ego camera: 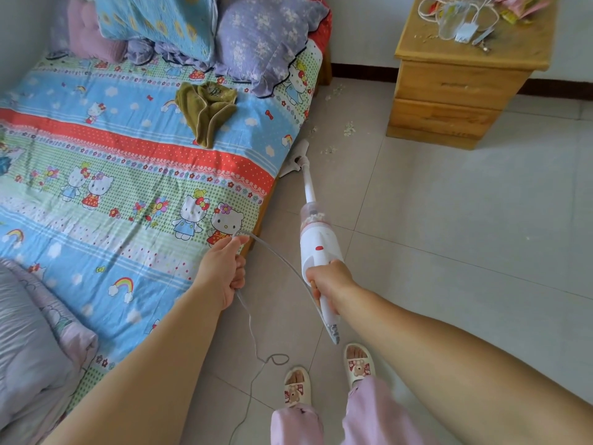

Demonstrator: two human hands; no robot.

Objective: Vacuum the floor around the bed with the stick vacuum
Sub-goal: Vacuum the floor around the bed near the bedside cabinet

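Stick vacuum (317, 242), white with a clear dust cup, slants away from the person toward the far end of the room, its floor head (296, 159) lying on the tiled floor (449, 220) just beside the bed (128, 162) edge. Right hand (327, 281) wraps its grip around the vacuum's handle. Left hand (224, 271) closes its grip on the power cord (256, 342), which loops down to the floor near two slippers (296, 385). Scattered debris (349, 129) lies beyond the head, between the bed and a wooden nightstand (449, 91). An olive towel (205, 110) rests on the sheet.
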